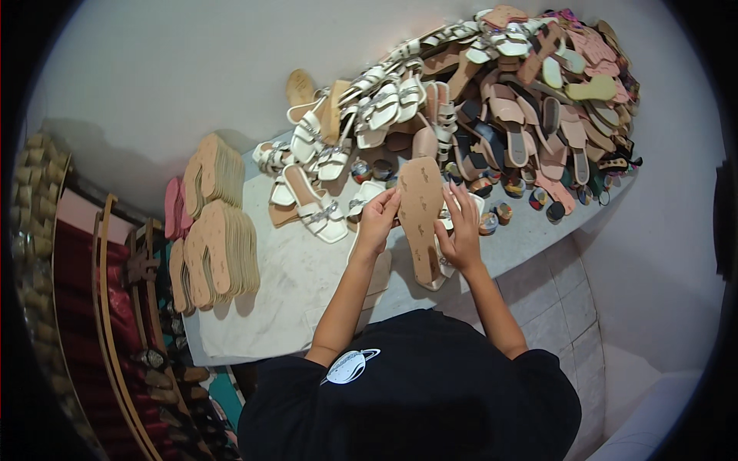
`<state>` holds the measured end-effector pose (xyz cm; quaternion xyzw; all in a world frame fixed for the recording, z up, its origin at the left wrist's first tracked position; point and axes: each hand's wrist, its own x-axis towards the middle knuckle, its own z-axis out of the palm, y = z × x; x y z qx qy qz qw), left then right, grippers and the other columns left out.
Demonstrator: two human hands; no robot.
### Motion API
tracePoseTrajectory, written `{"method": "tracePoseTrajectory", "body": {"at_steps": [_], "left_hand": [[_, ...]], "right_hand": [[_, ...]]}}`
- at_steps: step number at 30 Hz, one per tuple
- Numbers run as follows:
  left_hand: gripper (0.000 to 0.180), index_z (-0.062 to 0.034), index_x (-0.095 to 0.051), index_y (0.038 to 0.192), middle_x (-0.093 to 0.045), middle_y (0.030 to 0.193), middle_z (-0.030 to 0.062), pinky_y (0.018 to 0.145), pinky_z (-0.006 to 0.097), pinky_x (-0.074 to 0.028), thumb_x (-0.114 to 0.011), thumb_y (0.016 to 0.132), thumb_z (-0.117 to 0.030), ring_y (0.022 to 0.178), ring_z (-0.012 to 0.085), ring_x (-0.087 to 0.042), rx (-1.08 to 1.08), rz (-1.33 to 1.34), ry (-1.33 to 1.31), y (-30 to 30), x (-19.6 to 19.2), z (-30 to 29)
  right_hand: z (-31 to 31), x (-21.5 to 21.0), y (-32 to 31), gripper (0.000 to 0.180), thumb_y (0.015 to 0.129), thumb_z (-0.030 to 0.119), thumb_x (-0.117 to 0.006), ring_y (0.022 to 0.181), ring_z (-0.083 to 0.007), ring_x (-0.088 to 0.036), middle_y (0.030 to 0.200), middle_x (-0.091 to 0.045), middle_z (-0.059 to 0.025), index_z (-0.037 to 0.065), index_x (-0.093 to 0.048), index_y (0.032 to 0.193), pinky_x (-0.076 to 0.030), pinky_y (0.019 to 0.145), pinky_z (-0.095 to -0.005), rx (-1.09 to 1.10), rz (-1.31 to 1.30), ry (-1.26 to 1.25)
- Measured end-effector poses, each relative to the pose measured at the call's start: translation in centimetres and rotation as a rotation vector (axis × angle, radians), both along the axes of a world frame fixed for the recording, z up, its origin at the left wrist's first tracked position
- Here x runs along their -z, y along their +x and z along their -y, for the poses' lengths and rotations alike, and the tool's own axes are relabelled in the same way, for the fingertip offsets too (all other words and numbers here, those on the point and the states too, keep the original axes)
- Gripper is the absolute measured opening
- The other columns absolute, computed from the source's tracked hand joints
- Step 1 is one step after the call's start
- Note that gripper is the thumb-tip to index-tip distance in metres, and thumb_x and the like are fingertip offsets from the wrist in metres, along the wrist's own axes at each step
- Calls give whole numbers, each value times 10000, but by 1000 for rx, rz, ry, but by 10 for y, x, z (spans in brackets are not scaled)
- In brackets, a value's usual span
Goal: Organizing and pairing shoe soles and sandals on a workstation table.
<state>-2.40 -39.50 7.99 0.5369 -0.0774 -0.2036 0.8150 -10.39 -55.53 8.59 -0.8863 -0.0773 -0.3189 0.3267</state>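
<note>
In front of me is a tan insole board [420, 203], tilted up over the table with its wide end away from me. My left hand [377, 223] pinches its left edge, thumb on the face and the other fingers partly behind. My right hand [461, 230] lies along the right edge with fingers stretched and apart, the thumb near the board's middle. Beneath and behind the board are white sandals, mostly hidden by it and my hands. One white strap sandal [315, 206] lies on the table left of my left hand.
A large heap of sandals and soles [507, 115] covers the back and right of the pale table [269, 330]. Stacks of tan insole boards [223, 250] stand at the left, beside pink soles [177, 207]. Small patterned rolls [503, 211] sit near the right edge. A wooden rack [108, 307] stands far left.
</note>
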Motion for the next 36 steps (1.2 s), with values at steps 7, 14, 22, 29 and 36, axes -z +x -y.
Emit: {"method": "tracePoseTrajectory", "body": {"at_steps": [7, 14, 22, 29, 36], "left_hand": [[319, -16, -497, 1153, -613, 927, 20, 614, 197, -497, -477, 909, -219, 760, 60, -592, 44, -31, 35, -26, -6, -46], [278, -13, -514, 1117, -611, 939, 47, 646, 218, -508, -484, 904, -189, 793, 100, -606, -169, -104, -116, -19, 9, -111], [296, -16, -508, 1134, -614, 947, 56, 634, 236, -521, -467, 913, -210, 775, 109, -614, -232, -59, -104, -25, -13, -177], [262, -33, -516, 1084, -614, 955, 58, 661, 238, -525, -428, 926, -223, 764, 112, -619, -255, -62, -131, -24, -28, -234], [266, -39, -507, 1098, -610, 962, 53, 683, 273, -514, -432, 925, -226, 796, 134, -612, -463, -33, -129, -19, -46, -325]], "right_hand": [[-46, -17, 52, 629, 829, 409, -479, 1321, -355, -121, 1424, -225, -89, 92, -305, 1343, 13, 973, -637, -18, -48, -412], [-113, 14, 2, 602, 835, 438, -440, 1315, -324, -173, 1414, -258, -67, 120, -333, 1335, 73, 949, -664, -414, -208, -389], [-153, -11, 19, 358, 842, 284, -445, 1204, -271, -414, 1190, -536, -105, 84, -597, 1097, 3, 1062, -500, -994, -105, 158], [-215, -21, 17, 615, 801, 479, -440, 1300, -287, -242, 1395, -313, 5, 183, -359, 1335, 107, 947, -656, -698, -88, -457], [-264, -6, -18, 477, 795, 379, -498, 1284, -294, -283, 1338, -404, 12, 180, -502, 1228, 99, 955, -657, -999, -155, -465]]}}
